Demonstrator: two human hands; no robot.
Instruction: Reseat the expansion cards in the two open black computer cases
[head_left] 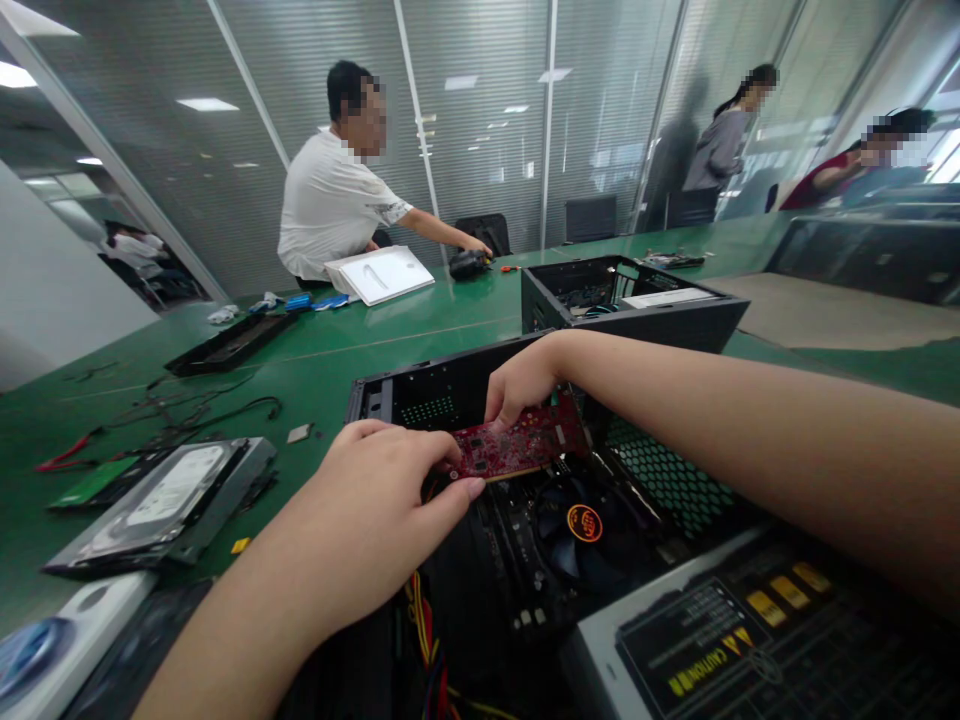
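A red circuit card [525, 445] stands on edge inside an open black computer case [442, 385], above the motherboard. My left hand [375, 520] pinches the card's near end with thumb and fingers closed on it. Reaching over the case from the right, my right hand [521, 385] grips the card's far top edge with curled fingers. Just below the card sits a black cooler fan [585, 522] with an orange round label.
A power supply [750, 620] with yellow caution labels fills the near right. Left on the green table lie a hard drive [169, 500], loose cables [172, 415] and a black panel [229, 345]. A second open case [630, 300] stands behind. Another person in white works at the far side.
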